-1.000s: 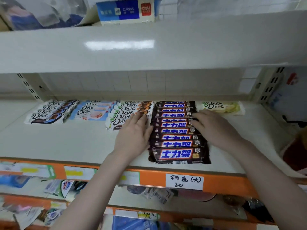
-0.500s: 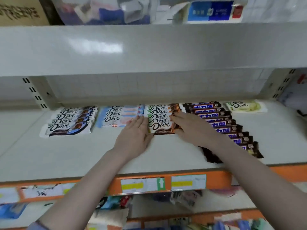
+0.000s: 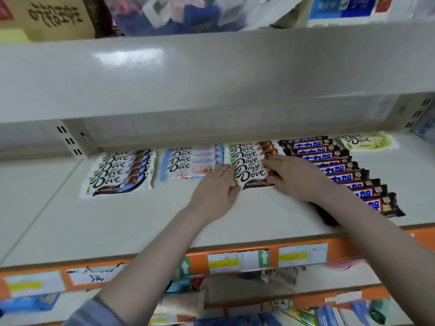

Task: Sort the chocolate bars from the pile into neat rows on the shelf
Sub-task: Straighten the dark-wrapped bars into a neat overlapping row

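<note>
Several rows of chocolate bars lie on the grey shelf [image 3: 131,222]. From the left: white and blue Dove bars [image 3: 120,172], light blue Dove bars [image 3: 188,162], white and brown Dove bars [image 3: 249,164], dark brown bars with blue lettering [image 3: 339,170], and one pale green Dove bar [image 3: 367,141]. My left hand [image 3: 214,191] lies flat against the left edge of the white and brown row. My right hand [image 3: 294,176] presses flat on that row's right edge. The two hands squeeze this row between them; neither grips a bar.
The upper shelf's thick front board [image 3: 211,74] overhangs the rows, with a cardboard box [image 3: 54,15] and bags on it. An orange price rail with labels [image 3: 237,260] runs along the shelf's front edge. More goods fill the lower shelves.
Both hands have moved left from the dark brown row to the white and brown Dove row, and now press on its two sides. The view has shifted left.
</note>
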Available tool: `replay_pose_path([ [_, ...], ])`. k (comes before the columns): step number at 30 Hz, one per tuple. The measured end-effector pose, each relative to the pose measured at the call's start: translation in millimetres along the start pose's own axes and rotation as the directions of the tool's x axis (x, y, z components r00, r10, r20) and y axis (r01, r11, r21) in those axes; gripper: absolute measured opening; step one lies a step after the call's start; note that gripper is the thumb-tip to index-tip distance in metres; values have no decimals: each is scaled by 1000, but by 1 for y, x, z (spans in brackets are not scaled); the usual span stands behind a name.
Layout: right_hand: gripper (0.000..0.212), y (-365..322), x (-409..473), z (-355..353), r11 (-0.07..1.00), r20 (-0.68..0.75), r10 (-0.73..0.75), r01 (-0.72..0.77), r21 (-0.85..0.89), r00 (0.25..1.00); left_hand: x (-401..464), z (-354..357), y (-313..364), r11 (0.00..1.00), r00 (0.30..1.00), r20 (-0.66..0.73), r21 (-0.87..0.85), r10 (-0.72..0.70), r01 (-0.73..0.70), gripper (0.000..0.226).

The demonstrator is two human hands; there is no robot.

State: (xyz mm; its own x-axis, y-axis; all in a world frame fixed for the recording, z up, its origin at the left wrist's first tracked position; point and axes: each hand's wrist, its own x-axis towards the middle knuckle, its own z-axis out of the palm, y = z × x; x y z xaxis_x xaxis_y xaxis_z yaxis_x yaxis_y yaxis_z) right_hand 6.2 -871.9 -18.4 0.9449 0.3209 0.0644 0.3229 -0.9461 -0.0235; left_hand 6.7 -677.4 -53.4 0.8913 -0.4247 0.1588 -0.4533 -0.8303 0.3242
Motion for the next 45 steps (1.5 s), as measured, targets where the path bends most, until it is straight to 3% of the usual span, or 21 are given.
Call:
replay_pose_path([
  [6, 41, -12, 8, 12, 998, -50, -31, 28, -65, 998, -12, -3, -6, 999, 997, -63, 24, -35, 37, 60],
  [10, 46, -37, 17, 19, 996, -72, -88, 87, -16, 993, -35, -17, -26, 988, 986, -119, 87, -116, 127, 62],
  [16, 41, -94, 39, 22, 986, -87, -163, 166, 31, 983, -74, -46, -88, 945, 946, -198, 153, -258, 290, 67],
  [19, 54, -124, 58, 31, 987, -124, -149, 156, 49, 981, -86, -62, -126, 922, 935, -162, 177, -316, 343, 71],
  [27, 50, -166, 95, 48, 1000, -55, 1, -3, -27, 998, -74, -76, -185, 905, 951, -11, 304, -309, 297, 62],
  [33, 55, -168, 92, 45, 999, -24, 47, -47, 7, 999, -70, -71, -188, 905, 953, -28, 309, -300, 294, 62],
  [41, 31, -196, 111, 45, 985, -171, -154, 165, 54, 973, -77, -79, -196, 918, 946, -54, 231, -319, 323, 64],
  [45, 48, -208, 119, 44, 978, -100, -207, 209, 13, 973, -87, -89, -209, 921, 940, -32, 192, -339, 339, 66],
])
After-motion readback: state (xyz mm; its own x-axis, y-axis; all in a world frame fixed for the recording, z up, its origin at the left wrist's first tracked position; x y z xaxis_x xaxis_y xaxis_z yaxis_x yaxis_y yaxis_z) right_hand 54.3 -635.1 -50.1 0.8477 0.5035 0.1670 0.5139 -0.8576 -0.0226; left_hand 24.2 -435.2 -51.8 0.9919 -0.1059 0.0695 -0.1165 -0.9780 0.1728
